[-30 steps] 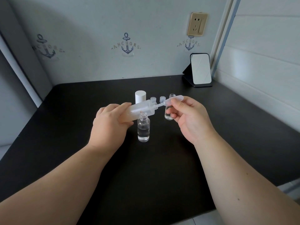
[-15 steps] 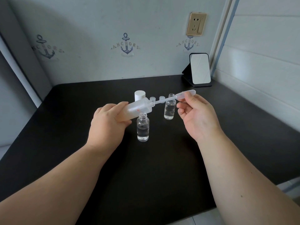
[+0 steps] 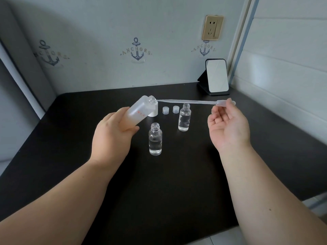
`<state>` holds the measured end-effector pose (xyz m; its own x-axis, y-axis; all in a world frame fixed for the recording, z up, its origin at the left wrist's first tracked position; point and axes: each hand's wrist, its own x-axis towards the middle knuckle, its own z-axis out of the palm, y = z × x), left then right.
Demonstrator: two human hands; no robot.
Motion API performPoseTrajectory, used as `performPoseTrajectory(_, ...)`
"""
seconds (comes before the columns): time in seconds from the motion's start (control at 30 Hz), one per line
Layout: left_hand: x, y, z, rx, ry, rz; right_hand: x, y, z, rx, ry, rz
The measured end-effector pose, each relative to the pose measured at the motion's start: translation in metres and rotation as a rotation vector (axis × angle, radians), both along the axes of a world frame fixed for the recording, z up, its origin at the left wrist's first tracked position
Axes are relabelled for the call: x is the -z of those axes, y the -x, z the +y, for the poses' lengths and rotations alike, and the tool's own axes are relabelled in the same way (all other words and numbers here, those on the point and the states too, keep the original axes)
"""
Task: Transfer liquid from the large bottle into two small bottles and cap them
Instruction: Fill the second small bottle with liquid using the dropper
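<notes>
I am in the filling step. My left hand (image 3: 113,135) grips the large bottle (image 3: 137,114), fingers curled around its body, and holds it tilted with the open mouth pointing up and to the right. My right hand (image 3: 228,124) pinches the bulb of the dropper (image 3: 192,102) between thumb and fingertips; the palm faces up and the other fingers are relaxed. The dropper lies almost level, its tip just at the mouth of the large bottle.

Below my left hand stands the near small bottle (image 3: 155,141), open and partly filled. The far small bottle (image 3: 184,117) stands between my two hands, also open with liquid inside. Behind them, two small caps (image 3: 170,109) and the white cap (image 3: 153,110) wait on the black table (image 3: 177,183).

Compared with half a second ago, the dropper has come out of the large bottle and my right hand has moved further right.

Next, I think, I must bring the tip over one small bottle's narrow neck and squeeze gently.
</notes>
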<state>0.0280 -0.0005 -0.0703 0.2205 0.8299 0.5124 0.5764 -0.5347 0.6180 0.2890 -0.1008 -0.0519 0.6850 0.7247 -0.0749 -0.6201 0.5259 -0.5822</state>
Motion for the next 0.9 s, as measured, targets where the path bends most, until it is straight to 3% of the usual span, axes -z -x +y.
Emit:
performPoseTrajectory(0.33, 0.0019, -0.0033, 0.0003, 0.015, 0.182, -0.16, -0.0013, 0.0001, 0.0014, -0.004, -0.02, 0.014)
performPoseTrajectory(0.9, -0.0013, -0.0046, -0.0003, 0.048, 0.256, -0.218, 0.0016, -0.0006, 0.0027, -0.015, 0.012, -0.061)
